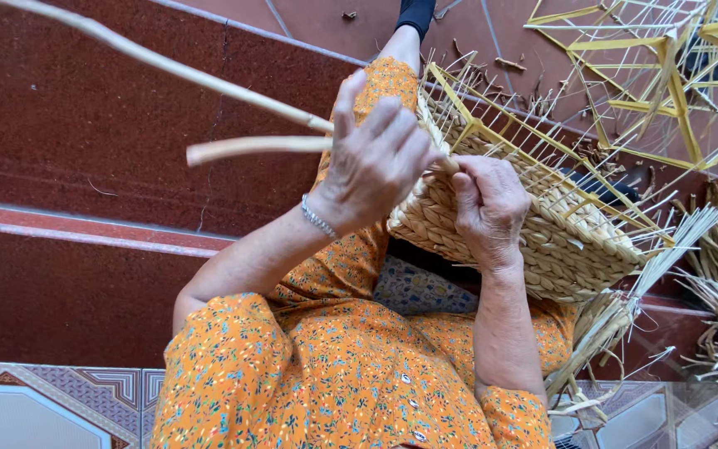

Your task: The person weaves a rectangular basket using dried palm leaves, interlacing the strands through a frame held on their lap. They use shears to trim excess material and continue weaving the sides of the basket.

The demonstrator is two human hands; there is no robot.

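Left grip (373,158) pinches a reed strand (168,66) running up-left; right grip (488,208) presses the basket (533,224).

Bright, even daylight, soft shadows, sharp focus, slight edge distortion.

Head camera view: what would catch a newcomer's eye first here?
At centre, the left hand grips pale straw strands that run off to the upper left. Beside it, the right hand presses on a half-woven basket with a yellow wire frame, resting on the person's orange floral lap.
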